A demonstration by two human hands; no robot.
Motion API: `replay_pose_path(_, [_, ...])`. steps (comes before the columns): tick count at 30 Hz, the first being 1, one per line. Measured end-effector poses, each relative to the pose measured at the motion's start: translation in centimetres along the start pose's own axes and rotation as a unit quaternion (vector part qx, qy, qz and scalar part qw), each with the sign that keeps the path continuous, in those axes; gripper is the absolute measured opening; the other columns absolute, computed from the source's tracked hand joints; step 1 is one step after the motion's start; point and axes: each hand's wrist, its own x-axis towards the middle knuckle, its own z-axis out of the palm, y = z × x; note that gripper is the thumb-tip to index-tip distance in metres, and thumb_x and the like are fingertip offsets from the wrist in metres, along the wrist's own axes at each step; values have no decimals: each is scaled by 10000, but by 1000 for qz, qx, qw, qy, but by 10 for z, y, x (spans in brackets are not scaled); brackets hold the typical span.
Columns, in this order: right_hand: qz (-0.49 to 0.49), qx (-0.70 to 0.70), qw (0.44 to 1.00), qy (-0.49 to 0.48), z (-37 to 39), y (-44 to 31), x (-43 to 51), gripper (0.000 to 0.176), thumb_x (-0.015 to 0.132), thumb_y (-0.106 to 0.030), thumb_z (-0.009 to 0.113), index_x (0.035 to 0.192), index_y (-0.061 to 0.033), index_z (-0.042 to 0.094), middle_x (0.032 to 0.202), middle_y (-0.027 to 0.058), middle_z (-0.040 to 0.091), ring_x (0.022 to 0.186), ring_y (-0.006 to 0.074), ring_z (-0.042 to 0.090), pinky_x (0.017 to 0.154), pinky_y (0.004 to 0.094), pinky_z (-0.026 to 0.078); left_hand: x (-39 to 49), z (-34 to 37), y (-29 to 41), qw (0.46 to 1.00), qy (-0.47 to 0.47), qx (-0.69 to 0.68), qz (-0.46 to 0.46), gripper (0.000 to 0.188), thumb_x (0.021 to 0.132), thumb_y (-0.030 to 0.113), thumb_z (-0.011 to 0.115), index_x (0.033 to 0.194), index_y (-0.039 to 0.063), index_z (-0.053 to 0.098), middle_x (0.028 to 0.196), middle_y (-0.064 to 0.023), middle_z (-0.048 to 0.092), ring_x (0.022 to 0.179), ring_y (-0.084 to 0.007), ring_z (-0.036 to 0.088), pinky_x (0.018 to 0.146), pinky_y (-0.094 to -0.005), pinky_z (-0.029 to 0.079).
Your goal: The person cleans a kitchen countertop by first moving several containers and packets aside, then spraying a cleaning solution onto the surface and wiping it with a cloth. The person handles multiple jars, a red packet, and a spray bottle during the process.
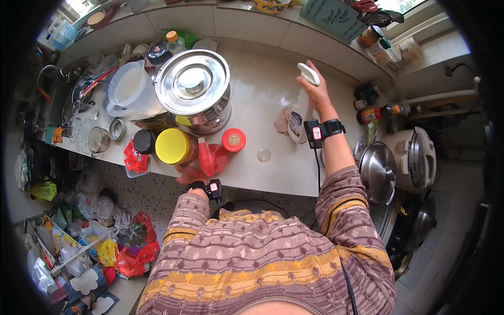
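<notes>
My right hand [317,92] is wrapped around the neck of a clear spray bottle with a white trigger head [309,74] and a printed label. The bottle stands over the countertop; I cannot tell whether its base touches. Behind it is a crumpled brownish cloth [282,121]. My left hand [187,174] is blurred at the counter's front edge, beside a red plastic bottle with a spout-like top [207,157]. Whether its fingers grip that bottle cannot be made out. Near it stand a yellow-lidded jar [172,146] and a red-lidded container [234,139]. A small clear disc [264,154] lies between the hands.
A lidded steel pot [193,82] and a translucent plastic jug [128,86] occupy the left of the countertop [256,86]. Glass cups [98,139] stand near its front edge. At right are a pan lid [377,173], a pressure cooker [413,157] and a sauce bottle [372,114].
</notes>
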Motion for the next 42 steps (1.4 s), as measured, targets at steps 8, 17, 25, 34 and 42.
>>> replay_pose_path(8, [2, -22, 1000, 7, -4, -5, -8, 648, 819, -132, 725, 1377, 10, 428, 1163, 93, 600, 953, 121, 583, 831, 252, 481, -7, -1, 3, 1000, 3, 10, 9, 792, 859, 523, 535, 1315, -103, 375, 1318, -288, 470, 1153, -417, 527, 957, -485, 444])
replay_pose_path(17, [-88, -90, 991, 42, -2, -7, -17, 703, 829, -118, 714, 1415, 18, 350, 1129, 84, 609, 914, 105, 587, 797, 238, 487, -1, -2, 1, 999, 11, 31, 14, 781, 857, 526, 532, 1302, -101, 395, 1313, -288, 479, 1143, -413, 540, 938, -472, 466])
replay_pose_path(25, [-25, -29, 999, 16, 1, -10, -21, 687, 836, -105, 703, 1410, 30, 349, 1091, 88, 614, 849, 109, 593, 748, 245, 499, 5, -1, -4, 997, 30, 75, 16, 764, 870, 534, 510, 1311, -82, 413, 1336, -295, 454, 1157, -420, 529, 920, -466, 495])
replay_pose_path(34, [27, -4, 1000, 11, 2, -4, -15, 754, 836, -125, 717, 1437, 40, 291, 1047, 83, 630, 839, 115, 601, 742, 251, 502, -3, -3, 2, 997, 20, 77, 23, 771, 868, 530, 515, 1314, -91, 406, 1325, -291, 469, 1149, -416, 536, 926, -460, 486])
replay_pose_path(42, [-72, -48, 993, 74, -9, -35, -56, 671, 848, -69, 683, 1412, 49, 339, 931, 63, 623, 699, 108, 583, 636, 253, 499, -9, -2, 5, 998, 18, 60, 15, 757, 873, 529, 503, 1298, -90, 407, 1276, -298, 510, 1147, -427, 534, 974, -461, 423])
